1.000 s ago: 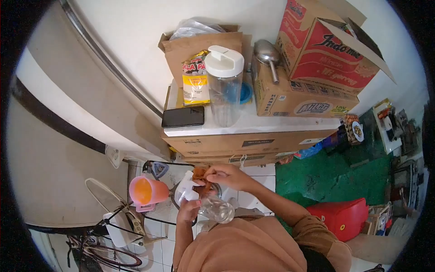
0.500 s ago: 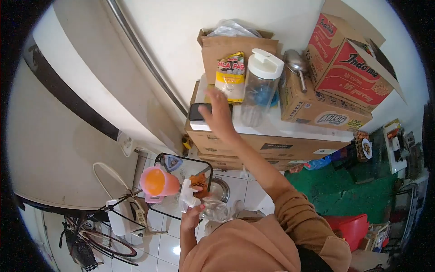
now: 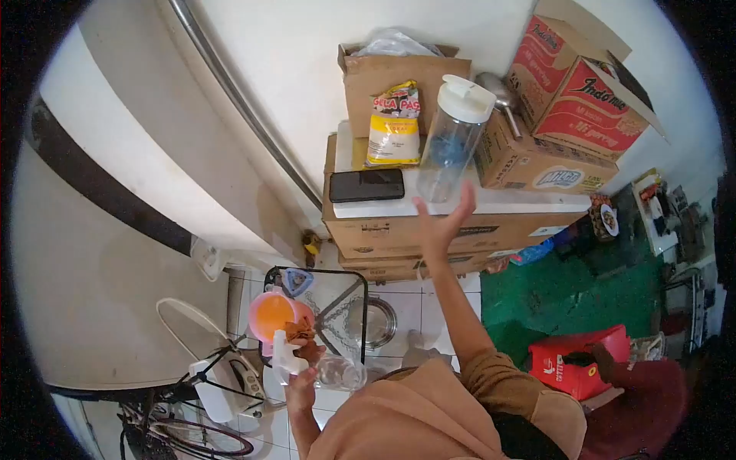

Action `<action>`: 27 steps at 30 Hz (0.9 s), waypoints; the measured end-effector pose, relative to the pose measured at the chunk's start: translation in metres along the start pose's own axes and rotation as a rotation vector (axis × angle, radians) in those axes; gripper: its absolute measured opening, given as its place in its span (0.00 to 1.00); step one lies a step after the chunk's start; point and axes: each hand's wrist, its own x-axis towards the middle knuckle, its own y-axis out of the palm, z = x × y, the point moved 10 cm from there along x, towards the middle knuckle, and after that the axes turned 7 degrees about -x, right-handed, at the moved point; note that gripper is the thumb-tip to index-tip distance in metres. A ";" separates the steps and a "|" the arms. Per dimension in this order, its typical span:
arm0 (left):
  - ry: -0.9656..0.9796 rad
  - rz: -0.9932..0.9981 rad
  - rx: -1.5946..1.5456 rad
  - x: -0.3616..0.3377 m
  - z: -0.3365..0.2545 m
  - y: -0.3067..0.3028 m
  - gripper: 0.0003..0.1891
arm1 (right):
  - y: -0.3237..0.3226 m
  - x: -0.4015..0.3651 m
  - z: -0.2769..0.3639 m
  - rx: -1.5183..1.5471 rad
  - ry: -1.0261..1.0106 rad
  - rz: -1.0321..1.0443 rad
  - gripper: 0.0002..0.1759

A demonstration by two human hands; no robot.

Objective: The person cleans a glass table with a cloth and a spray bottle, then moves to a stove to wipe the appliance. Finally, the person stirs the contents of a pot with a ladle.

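Low on the left, my left hand (image 3: 301, 387) is closed around a clear spray bottle (image 3: 337, 373) with a white trigger head, tilted on its side. A crumpled orange-brown cloth (image 3: 305, 337) sits right against the spray head, and its hold is partly hidden. Beyond them is a pink jug (image 3: 264, 316) with an orange inside. My right hand (image 3: 442, 226), fingers spread and holding nothing, reaches over the front edge of the white-topped stack. Just past its fingertips stands a clear pitcher (image 3: 452, 149) with a white lid. A black phone (image 3: 366, 185) lies to its left.
Behind the phone stand a yellow-white packet (image 3: 394, 126) and an open carton (image 3: 356, 84). At right, a metal scoop (image 3: 502, 96) rests by stacked boxes (image 3: 586, 107). A black-framed glass table (image 3: 363, 307) stands below, with a steel bowl (image 3: 379, 322) nearby. A red bag (image 3: 579, 360) lies right.
My right hand has moved right and back toward me, away from the phone, and its fingers spread. The spray bottle and brown cloth have shifted left and nearer with my left hand.
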 end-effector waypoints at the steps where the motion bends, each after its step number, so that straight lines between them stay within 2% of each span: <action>1: -0.015 0.004 -0.007 0.001 0.003 0.002 0.31 | -0.002 0.008 -0.009 -0.017 -0.003 0.001 0.52; 3: -0.023 0.010 0.083 0.012 -0.011 -0.011 0.31 | 0.028 0.019 -0.031 0.007 0.111 -0.002 0.65; 4: -0.052 0.083 0.106 0.014 -0.001 -0.012 0.35 | 0.039 0.027 -0.043 0.040 0.134 0.060 0.70; 7: -0.144 0.040 0.115 0.019 0.020 -0.015 0.36 | 0.055 0.039 -0.051 0.142 0.185 0.137 0.67; 11: -0.145 0.081 0.070 0.023 0.029 0.002 0.36 | 0.040 0.040 -0.062 0.035 0.150 0.120 0.66; 14: -0.169 0.089 0.082 0.026 0.039 0.004 0.36 | 0.028 0.043 -0.091 0.080 0.209 0.030 0.65; 16: -0.222 0.060 0.138 0.026 0.048 -0.003 0.36 | 0.020 0.046 -0.102 -0.033 0.203 -0.046 0.65; 20: -0.206 0.124 0.123 0.031 0.060 -0.003 0.36 | 0.024 0.048 -0.092 -0.031 0.154 -0.010 0.65; 22: -0.075 0.205 0.078 0.034 0.043 0.027 0.35 | 0.023 0.046 -0.092 -0.072 0.150 0.004 0.66; 27: -0.102 0.157 0.091 0.032 0.053 0.022 0.36 | 0.020 0.048 -0.090 -0.003 0.152 0.053 0.67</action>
